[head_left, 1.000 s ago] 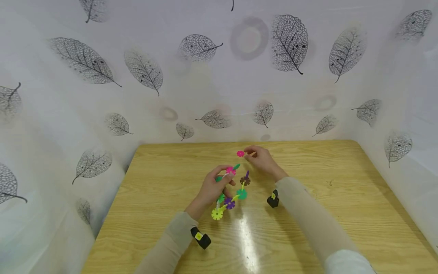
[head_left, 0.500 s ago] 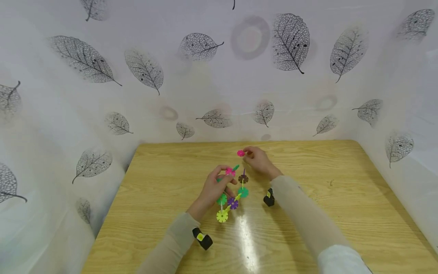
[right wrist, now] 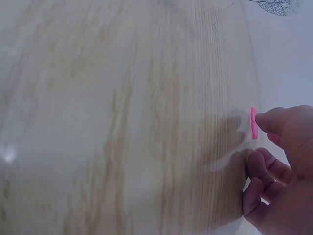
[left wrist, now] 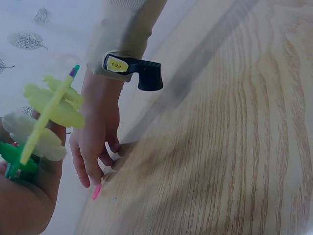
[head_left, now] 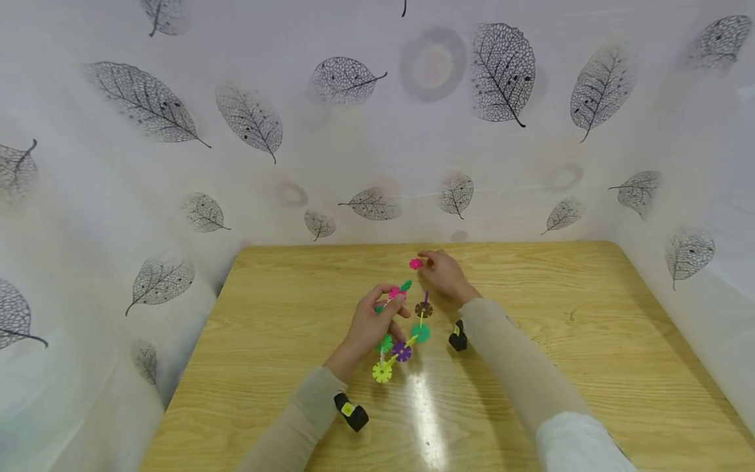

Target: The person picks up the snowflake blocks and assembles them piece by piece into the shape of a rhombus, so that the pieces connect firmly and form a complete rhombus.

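My left hand (head_left: pixel 367 328) holds a chain of notched, flower-shaped plastic discs, its thumb and forefinger pinching a pink disc (head_left: pixel 396 293) with a green disc (head_left: pixel 406 286) slotted into it. From there the chain hangs in a loop through a yellow disc (head_left: pixel 382 372), a purple one (head_left: pixel 402 352), a teal one (head_left: pixel 421 333) and a brown one (head_left: pixel 423 309). Part of it is hidden behind the fingers. Farther back, my right hand (head_left: pixel 446 276) is low over the table with bent fingers, fingertips right at the edge of a single pink disc (right wrist: pixel 254 123).
Pale wood table (head_left: pixel 283 314) lies beneath both hands. Its back edge meets a white curtain (head_left: pixel 377 151) printed with dark leaves, close behind the right hand. Each wrist wears a black camera (head_left: pixel 351 412).
My right fingertips have moved slightly closer to the single pink disc, which stays in place, while the right forearm has shifted left. In my left hand the hanging chain has swung slightly right.
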The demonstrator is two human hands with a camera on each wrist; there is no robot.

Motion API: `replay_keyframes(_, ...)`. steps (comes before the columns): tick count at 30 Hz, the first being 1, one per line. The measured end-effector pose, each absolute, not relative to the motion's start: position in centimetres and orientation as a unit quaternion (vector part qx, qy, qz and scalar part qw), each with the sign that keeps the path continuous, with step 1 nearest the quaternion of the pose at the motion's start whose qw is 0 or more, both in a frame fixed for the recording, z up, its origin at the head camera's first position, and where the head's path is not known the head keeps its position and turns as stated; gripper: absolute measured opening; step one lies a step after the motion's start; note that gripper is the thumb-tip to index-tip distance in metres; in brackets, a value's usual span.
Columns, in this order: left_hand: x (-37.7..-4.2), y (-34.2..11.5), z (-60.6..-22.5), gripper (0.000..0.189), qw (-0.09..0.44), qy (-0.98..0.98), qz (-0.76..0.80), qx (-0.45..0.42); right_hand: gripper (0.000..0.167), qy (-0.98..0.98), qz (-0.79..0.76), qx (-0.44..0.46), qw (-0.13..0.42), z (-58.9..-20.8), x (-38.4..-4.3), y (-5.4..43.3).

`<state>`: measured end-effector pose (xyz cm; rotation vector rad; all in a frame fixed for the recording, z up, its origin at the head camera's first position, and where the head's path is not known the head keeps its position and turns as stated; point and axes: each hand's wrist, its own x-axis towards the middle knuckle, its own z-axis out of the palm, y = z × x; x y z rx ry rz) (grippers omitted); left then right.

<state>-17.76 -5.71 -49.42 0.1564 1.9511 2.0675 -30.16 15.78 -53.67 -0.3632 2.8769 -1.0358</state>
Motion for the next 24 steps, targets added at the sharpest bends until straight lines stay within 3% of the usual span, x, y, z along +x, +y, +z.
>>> replay_keyframes(24,-17.76,-5.67,-49.67,0.028,0.139,0.682,0.715,0.067,0.039,0.947,-0.301,-0.109,0.042,-54.05,-30.39,15.07)
